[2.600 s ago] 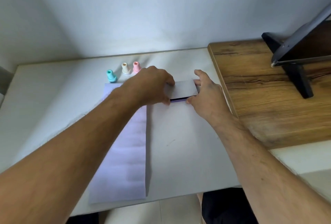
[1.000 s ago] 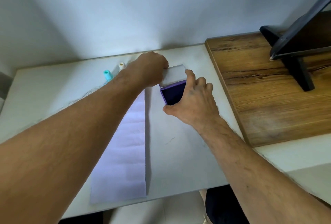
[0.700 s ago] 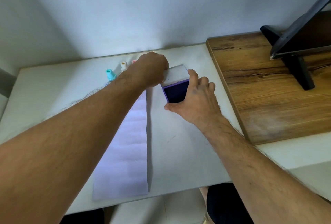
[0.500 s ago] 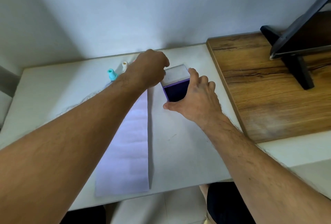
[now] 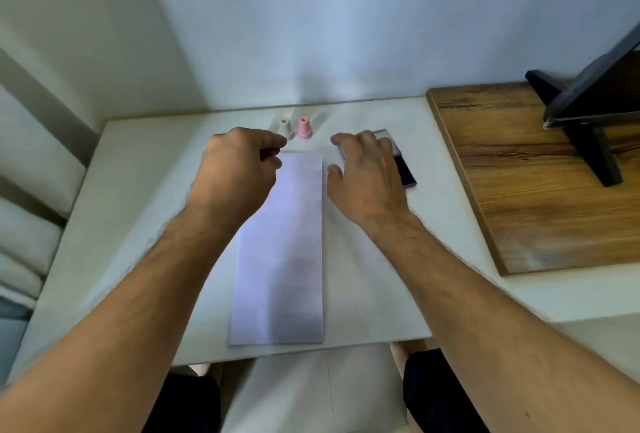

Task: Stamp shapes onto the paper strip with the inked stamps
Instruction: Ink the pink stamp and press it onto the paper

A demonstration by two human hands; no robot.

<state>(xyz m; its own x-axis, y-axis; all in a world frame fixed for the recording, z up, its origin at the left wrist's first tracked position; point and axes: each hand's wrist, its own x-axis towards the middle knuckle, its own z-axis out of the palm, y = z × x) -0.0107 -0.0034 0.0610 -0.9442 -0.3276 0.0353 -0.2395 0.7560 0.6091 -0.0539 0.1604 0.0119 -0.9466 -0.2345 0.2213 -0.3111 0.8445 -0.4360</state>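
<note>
A long pale lilac paper strip (image 5: 284, 242) lies lengthwise on the white table (image 5: 145, 190). A cream stamp (image 5: 284, 126) and a pink stamp (image 5: 304, 127) stand just beyond its far end. My left hand (image 5: 239, 172) hovers at the strip's far left corner with curled fingers; it hides the spot where the teal stamp stood, and I cannot tell if it holds anything. My right hand (image 5: 367, 176) is spread and relaxed over the opened ink pad, whose purple pad (image 5: 404, 169) and clear lid (image 5: 382, 133) show past the fingers.
A wooden board (image 5: 536, 190) lies on the right of the table, with a dark tablet on a black stand (image 5: 588, 113) on it. A wall rises right behind the table. My knees show below the near edge.
The ink pad went from closed to open. My left hand left the lid and moved left to the strip's far corner. My right hand loosened over the pad. The teal stamp is no longer visible.
</note>
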